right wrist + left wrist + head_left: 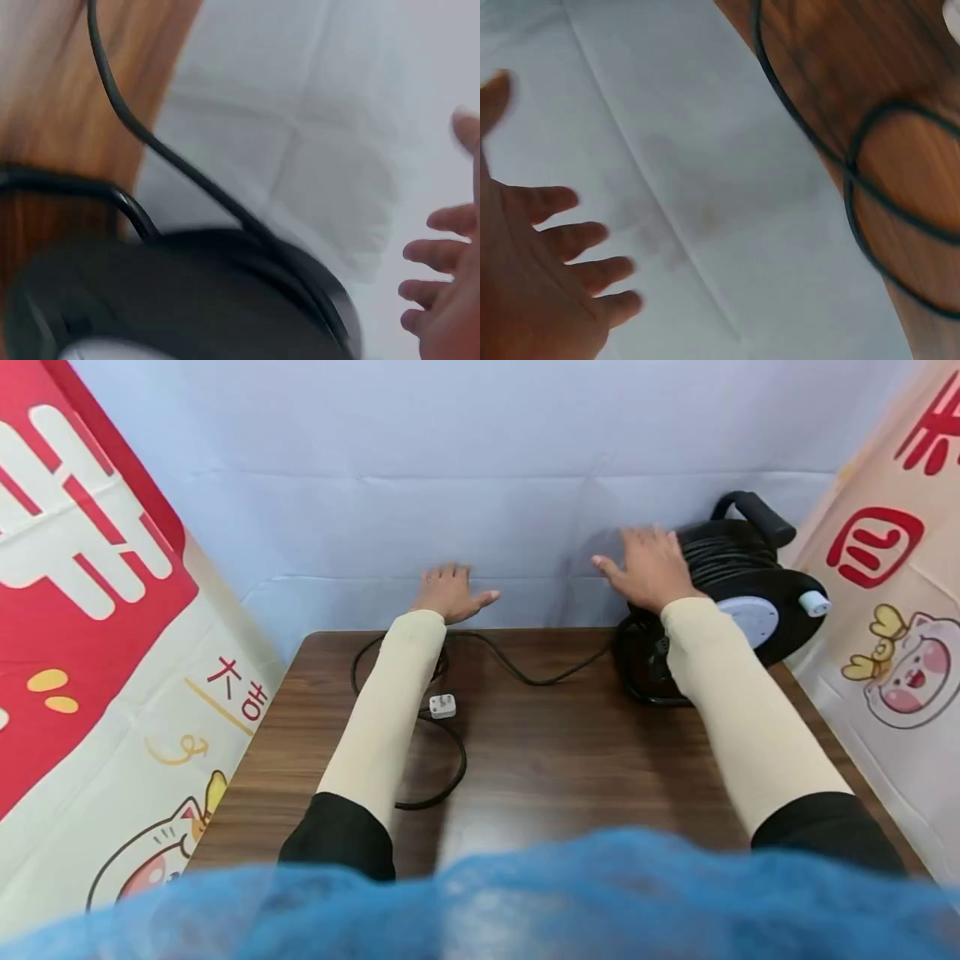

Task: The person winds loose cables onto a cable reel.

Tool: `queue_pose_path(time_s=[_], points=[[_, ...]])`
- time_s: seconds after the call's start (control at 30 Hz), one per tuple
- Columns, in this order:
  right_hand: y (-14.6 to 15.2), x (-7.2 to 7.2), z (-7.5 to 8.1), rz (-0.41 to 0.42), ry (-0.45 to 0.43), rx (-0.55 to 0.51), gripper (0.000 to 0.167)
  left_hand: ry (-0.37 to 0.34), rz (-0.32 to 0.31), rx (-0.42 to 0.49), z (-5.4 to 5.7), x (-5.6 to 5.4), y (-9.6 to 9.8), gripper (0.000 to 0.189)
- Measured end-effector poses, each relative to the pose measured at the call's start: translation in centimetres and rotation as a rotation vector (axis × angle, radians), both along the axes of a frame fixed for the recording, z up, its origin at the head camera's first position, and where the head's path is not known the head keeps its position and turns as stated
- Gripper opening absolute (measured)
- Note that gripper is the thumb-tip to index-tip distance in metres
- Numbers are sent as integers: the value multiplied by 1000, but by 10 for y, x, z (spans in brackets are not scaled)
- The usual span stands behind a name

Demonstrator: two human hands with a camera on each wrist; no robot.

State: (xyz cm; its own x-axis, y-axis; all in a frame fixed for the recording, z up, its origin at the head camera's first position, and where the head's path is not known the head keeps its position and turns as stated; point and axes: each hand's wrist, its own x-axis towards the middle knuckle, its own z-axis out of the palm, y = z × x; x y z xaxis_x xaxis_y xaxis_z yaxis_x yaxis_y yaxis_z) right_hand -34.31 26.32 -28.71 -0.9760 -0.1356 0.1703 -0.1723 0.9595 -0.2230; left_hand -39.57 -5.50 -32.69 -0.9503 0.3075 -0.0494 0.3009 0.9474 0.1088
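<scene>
left hand (450, 594) spread near thin black cable (543, 682) | right hand (651, 567) spread beside round black cable reel (738, 556) | brown wood-grain worktop (570, 752) below

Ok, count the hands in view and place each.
2: the left hand near the far edge of the wooden table, the right hand near the black cable reel.

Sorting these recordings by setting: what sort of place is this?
Probably a makeshift recording booth: a creased white sheet hangs behind the wooden table, and printed hangings flank it on both sides.
</scene>
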Motion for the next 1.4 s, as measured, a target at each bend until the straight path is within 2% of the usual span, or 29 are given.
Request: queue_pose_path(time_s=[0.17, 0.33, 0.47, 0.57, 0.73, 0.9, 1.13, 1.4], points=[[27, 14, 31, -104, 167, 35, 66, -9, -72, 3, 2, 7, 16, 84], [49, 24, 38, -187, 211, 84, 62, 15, -119, -1, 2, 14, 43, 84], [59, 27, 37, -247, 177, 108, 62, -10, -148, 21, 1, 19, 60, 85], [63, 27, 38, -265, 133, 104, 63, -25, -143, 10, -2, 21, 70, 86], [69, 26, 43, -285, 74, 118, 60, -8, -132, -5, -9, 24, 84, 88], [72, 28, 47, -302, 23, 132, 55, 8, -154, -32, -20, 28, 100, 90], [73, 31, 49, -306, 1, 136, 51, 12, -198, -38, -30, 39, 123, 92], [72, 32, 51, -291, 20, 144, 46, 31, -252, -57, -38, 53, 145, 92]])
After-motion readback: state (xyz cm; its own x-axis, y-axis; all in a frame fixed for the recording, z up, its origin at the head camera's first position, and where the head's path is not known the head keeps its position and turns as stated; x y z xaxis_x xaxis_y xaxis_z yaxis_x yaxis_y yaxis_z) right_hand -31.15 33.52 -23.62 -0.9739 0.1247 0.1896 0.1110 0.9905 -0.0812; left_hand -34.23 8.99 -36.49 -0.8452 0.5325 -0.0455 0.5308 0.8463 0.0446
